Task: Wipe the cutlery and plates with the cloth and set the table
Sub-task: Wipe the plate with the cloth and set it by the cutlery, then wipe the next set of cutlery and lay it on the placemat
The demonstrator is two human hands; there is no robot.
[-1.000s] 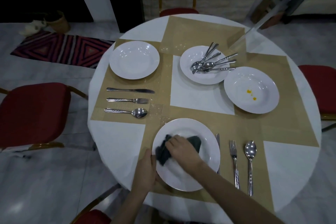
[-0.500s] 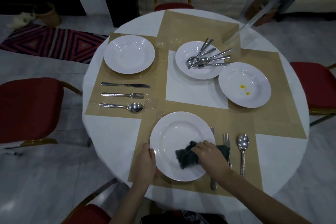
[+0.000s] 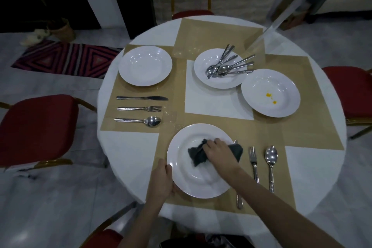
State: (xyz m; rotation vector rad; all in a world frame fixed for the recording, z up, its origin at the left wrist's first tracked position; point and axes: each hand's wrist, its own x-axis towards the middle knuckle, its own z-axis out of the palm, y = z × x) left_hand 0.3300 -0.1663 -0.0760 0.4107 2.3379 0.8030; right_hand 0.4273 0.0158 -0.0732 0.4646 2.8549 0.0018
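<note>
- Head view shows my right hand [image 3: 218,152] bunched on the dark grey crumpled cloth [image 3: 198,153], pressing it onto the near white round plate [image 3: 193,183]; my left hand [image 3: 161,182] grips that plate's left rim to steady it.
- I judge the wiping of this plate to be under way, not finished.
- Two settings look laid: the near one with a steel knife [image 3: 239,200] partly hidden under my forearm, a steel fork [image 3: 253,162] and a steel spoon [image 3: 271,160] to the plate's right; the left one with a clean white plate [image 3: 145,66] and a knife [image 3: 142,98], fork [image 3: 139,108] and spoon [image 3: 137,120] in a row beside it.
- Left to do, by my reckoning: the white plate with orange smears [image 3: 270,92] on the right, and the middle white plate [image 3: 220,69] holding a heap of loose steel cutlery [image 3: 228,66].
- Count: four plates, one cloth, six laid pieces. The heap holds roughly six more; I cannot tell exactly.
- Four tan placemats [image 3: 302,127] lie on the round white table [image 3: 128,157], so two places remain.
</note>
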